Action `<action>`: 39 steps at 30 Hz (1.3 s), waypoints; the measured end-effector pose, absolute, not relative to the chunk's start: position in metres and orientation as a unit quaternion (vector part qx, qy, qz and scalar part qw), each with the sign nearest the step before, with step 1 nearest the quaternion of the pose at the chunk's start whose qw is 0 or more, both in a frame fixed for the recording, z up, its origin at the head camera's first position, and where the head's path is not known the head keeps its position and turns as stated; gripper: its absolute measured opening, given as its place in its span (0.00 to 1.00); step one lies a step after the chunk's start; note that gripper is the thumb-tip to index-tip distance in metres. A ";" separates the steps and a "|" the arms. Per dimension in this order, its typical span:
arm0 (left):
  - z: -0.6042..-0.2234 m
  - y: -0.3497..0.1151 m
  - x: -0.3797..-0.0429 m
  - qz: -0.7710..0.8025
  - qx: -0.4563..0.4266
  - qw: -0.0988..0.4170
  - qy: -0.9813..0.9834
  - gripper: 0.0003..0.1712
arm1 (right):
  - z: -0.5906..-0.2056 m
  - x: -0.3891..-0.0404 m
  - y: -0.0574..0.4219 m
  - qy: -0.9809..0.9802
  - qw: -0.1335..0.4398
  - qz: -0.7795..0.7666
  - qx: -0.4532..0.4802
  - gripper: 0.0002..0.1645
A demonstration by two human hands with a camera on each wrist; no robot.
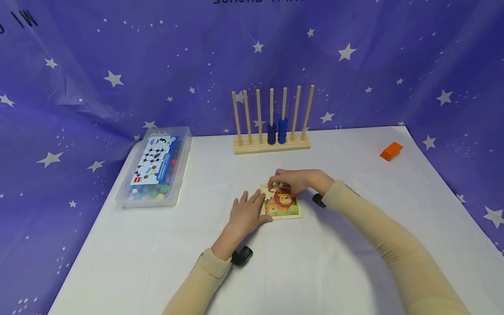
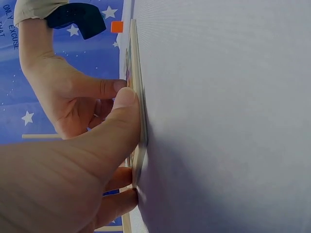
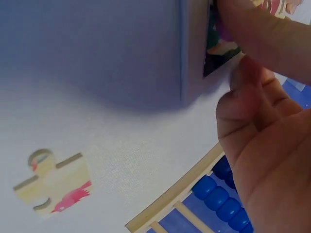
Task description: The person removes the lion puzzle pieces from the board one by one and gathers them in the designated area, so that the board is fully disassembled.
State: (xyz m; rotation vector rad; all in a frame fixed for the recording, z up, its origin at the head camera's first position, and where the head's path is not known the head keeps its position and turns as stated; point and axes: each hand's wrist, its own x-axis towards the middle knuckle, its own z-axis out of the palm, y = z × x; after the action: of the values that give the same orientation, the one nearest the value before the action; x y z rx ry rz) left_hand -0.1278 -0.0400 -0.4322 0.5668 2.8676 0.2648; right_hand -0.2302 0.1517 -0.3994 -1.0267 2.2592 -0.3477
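Observation:
A small square lion jigsaw puzzle [image 1: 282, 203] lies on the table in a pale wooden frame. At its left side, my left hand [image 1: 245, 215] spreads its fingers along the edge, with the thumb at the near edge. My right hand [image 1: 297, 180] bends over the far part of the puzzle, thumb and curled fingers pinching a piece in the picture; the hand hides much of that piece. On the white cloth in the right wrist view lies a loose puzzle piece [image 3: 56, 187] with a pink bird on it.
A wooden bead stand [image 1: 271, 148] with upright pegs and blue beads on two of them stands at the back. Left lies a clear plastic box [image 1: 177, 175] of coloured balls. An orange block [image 1: 391, 151] lies back right. A purple star-printed cloth [image 1: 212, 65] hangs behind.

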 end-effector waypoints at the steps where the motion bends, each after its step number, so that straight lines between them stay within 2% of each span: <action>1: -0.433 -0.041 -0.127 0.092 0.190 0.104 0.972 0.45 | -0.400 -0.229 0.150 0.854 0.318 -0.139 -0.388 0.36; 17: -0.434 -0.042 -0.130 0.090 0.192 0.100 0.972 0.45 | -0.405 -0.232 0.157 0.847 0.306 -0.186 -0.392 0.35; 24: -0.435 -0.040 -0.129 0.088 0.196 0.099 0.972 0.45 | -0.409 -0.233 0.167 0.847 0.303 -0.213 -0.380 0.28; 27: -0.435 -0.039 -0.131 0.093 0.197 0.095 0.971 0.44 | -0.407 -0.233 0.174 0.846 0.293 -0.246 -0.371 0.29; 35: -0.435 -0.041 -0.130 0.102 0.194 0.093 0.971 0.44 | -0.411 -0.231 0.226 0.849 0.224 -0.326 -0.350 0.30; 39: -0.435 -0.042 -0.128 0.108 0.198 0.093 0.970 0.44 | -0.412 -0.223 0.268 0.873 0.208 -0.334 -0.288 0.31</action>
State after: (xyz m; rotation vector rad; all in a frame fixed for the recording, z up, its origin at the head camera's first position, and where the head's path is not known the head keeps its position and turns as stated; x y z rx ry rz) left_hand -0.1284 -0.0417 -0.4351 0.5873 2.8785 0.3211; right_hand -0.2227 0.2675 -0.4120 -0.8010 2.4290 -0.9307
